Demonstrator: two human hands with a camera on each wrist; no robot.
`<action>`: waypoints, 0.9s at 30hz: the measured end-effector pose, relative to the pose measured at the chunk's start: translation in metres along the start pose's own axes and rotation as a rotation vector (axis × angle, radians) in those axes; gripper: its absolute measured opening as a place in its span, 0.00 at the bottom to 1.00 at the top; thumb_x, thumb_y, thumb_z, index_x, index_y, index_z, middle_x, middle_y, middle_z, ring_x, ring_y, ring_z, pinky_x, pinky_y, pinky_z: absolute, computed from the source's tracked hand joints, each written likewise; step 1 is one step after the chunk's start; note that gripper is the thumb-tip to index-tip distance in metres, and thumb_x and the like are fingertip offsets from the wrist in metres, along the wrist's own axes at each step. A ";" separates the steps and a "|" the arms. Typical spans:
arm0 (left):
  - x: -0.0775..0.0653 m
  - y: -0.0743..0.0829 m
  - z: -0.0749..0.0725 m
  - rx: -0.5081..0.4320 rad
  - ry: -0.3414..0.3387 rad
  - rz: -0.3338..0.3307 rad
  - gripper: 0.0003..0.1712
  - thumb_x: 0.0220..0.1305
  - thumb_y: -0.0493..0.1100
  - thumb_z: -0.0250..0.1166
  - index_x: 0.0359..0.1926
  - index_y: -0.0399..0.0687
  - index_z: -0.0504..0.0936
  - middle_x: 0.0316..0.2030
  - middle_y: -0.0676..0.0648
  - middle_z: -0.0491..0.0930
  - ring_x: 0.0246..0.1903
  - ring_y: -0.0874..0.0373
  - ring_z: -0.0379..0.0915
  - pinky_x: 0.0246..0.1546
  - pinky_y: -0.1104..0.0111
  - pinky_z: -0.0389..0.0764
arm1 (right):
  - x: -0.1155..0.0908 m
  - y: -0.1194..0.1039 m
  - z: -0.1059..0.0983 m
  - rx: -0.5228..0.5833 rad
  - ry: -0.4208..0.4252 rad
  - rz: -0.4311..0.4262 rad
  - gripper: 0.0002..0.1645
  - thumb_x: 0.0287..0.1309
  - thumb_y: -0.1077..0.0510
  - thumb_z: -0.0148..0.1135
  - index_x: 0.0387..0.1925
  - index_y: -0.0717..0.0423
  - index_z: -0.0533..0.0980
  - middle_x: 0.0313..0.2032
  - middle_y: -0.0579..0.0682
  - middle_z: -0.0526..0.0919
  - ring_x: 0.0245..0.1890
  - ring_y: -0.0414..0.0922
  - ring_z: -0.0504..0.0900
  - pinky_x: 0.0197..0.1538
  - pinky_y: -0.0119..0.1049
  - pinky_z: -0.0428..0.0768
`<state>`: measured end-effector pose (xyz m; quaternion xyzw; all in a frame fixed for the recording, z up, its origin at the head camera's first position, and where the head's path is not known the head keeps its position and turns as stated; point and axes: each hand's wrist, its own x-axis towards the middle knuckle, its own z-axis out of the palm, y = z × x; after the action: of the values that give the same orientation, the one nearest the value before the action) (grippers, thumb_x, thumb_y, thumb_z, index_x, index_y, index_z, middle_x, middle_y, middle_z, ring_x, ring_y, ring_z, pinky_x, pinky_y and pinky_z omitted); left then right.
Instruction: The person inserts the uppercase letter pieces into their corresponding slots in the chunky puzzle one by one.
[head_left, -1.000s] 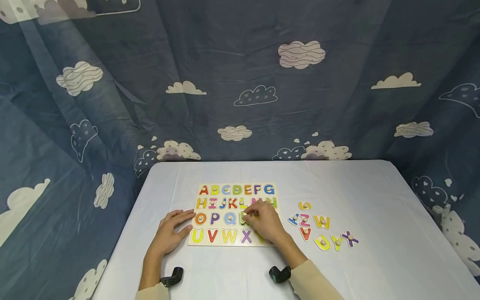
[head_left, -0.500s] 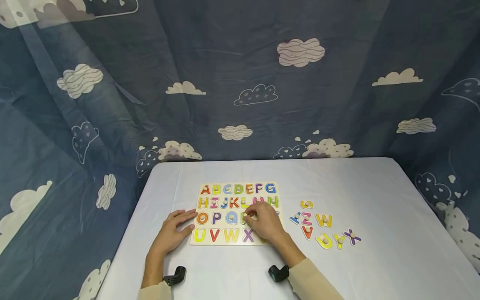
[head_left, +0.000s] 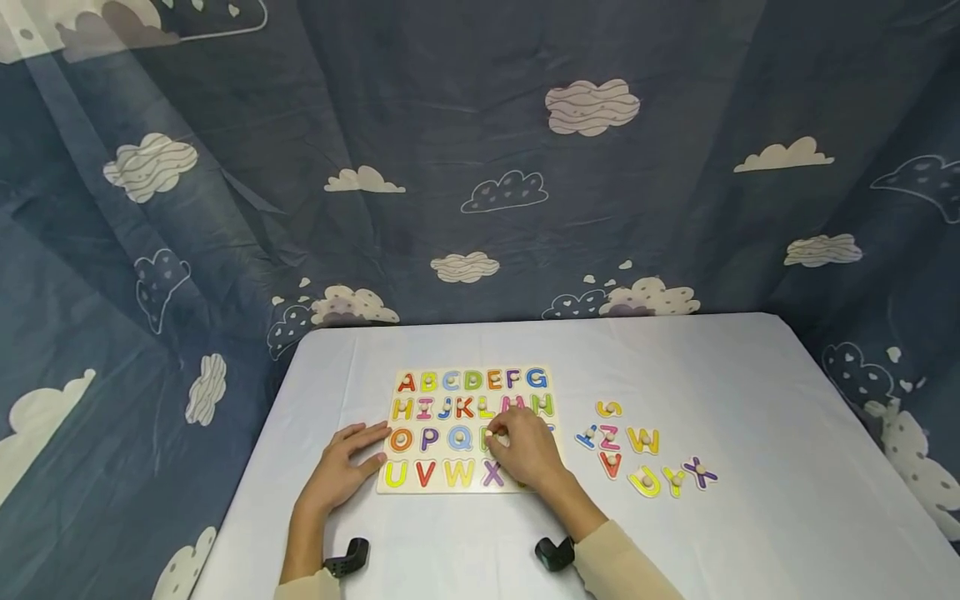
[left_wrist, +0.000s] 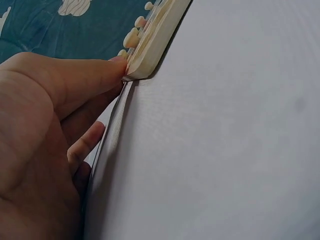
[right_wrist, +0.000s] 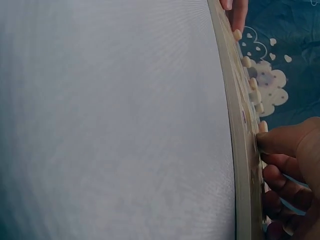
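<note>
In the head view a wooden alphabet peg board (head_left: 457, 492) lies on the white table. My right hand (head_left: 527, 446) is over its third row, thumb and index finger pinching a green letter piece, apparently the R (head_left: 486, 439), by its round knob. The hand covers the slots to its right. In the right wrist view the thumb (right_wrist: 272, 141) is down at the board's surface, close to a knob (right_wrist: 263, 126). My left hand (head_left: 345, 471) rests with extended fingers against the board's left edge; the left wrist view shows the thumb (left_wrist: 100, 75) touching the corner.
Right of the board lie several loose knobbed letters, among them a yellow S (head_left: 609, 409), pink Z (head_left: 609, 437), red V (head_left: 611, 465), yellow W (head_left: 643, 441) and purple X (head_left: 700, 473). A dark cloud-print curtain (head_left: 420, 225) hangs behind the table (head_left: 465, 550).
Both hands hold nearly the same places. The right hand makes only slight movements at the green letter's slot, and the view shifts a little.
</note>
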<state>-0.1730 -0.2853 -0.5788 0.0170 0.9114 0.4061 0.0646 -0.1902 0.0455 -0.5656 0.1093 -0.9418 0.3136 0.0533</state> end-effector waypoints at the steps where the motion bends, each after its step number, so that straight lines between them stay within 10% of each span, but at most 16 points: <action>1: 0.000 -0.001 0.000 -0.007 -0.001 0.001 0.28 0.64 0.46 0.72 0.66 0.61 0.81 0.71 0.57 0.74 0.77 0.47 0.53 0.72 0.34 0.56 | -0.001 -0.001 0.001 -0.006 0.004 -0.003 0.05 0.54 0.53 0.76 0.32 0.48 0.87 0.27 0.39 0.78 0.32 0.38 0.71 0.40 0.36 0.72; 11: -0.002 -0.003 0.001 -0.016 -0.019 0.001 0.29 0.65 0.46 0.72 0.67 0.62 0.80 0.71 0.58 0.73 0.77 0.49 0.52 0.73 0.35 0.55 | -0.005 0.014 -0.025 0.178 -0.018 0.105 0.17 0.57 0.54 0.76 0.48 0.53 0.85 0.32 0.43 0.81 0.34 0.41 0.74 0.40 0.35 0.72; 27: -0.001 -0.002 0.001 0.006 -0.004 0.007 0.29 0.66 0.45 0.71 0.67 0.62 0.80 0.72 0.59 0.73 0.78 0.49 0.51 0.73 0.34 0.54 | -0.014 0.120 -0.122 0.013 0.188 0.370 0.14 0.68 0.53 0.65 0.45 0.60 0.85 0.30 0.53 0.81 0.31 0.48 0.73 0.32 0.35 0.69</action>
<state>-0.1723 -0.2860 -0.5808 0.0210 0.9124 0.4035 0.0650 -0.2016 0.2143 -0.5402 -0.0947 -0.9346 0.3329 0.0817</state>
